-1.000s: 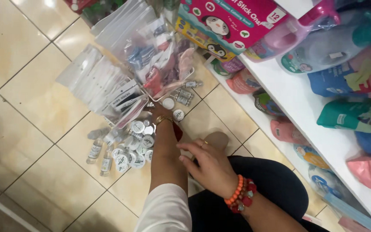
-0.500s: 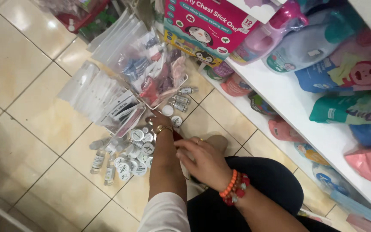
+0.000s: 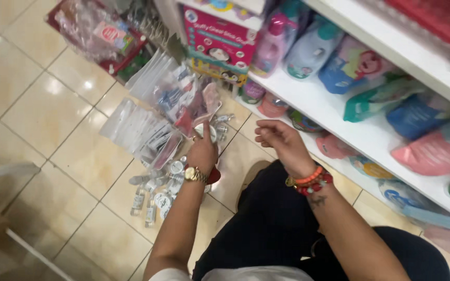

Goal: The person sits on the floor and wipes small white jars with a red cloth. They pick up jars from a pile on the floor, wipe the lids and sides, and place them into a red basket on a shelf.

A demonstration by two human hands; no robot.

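The left hand (image 3: 202, 152) pinches a small round tub (image 3: 204, 131) above the little bottles (image 3: 154, 195) on the floor (image 3: 53, 119), while the farther right hand (image 3: 277, 139) hangs loosely curled, holding nothing.

Left hand (image 3: 202, 151) reaches down; right hand (image 3: 279, 139) hovers (fingers curled).

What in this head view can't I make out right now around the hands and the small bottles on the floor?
- Left hand: its fingers are turned away, so whether it grips a small white item is unclear.
- Right hand: curled and motion-blurred; cannot tell if it holds anything.
- Small bottles: too small and blurred to count; the left forearm hides some.
- Clear plastic bags: contents blurred.
- Shelf pouches: cut off by the right edge.
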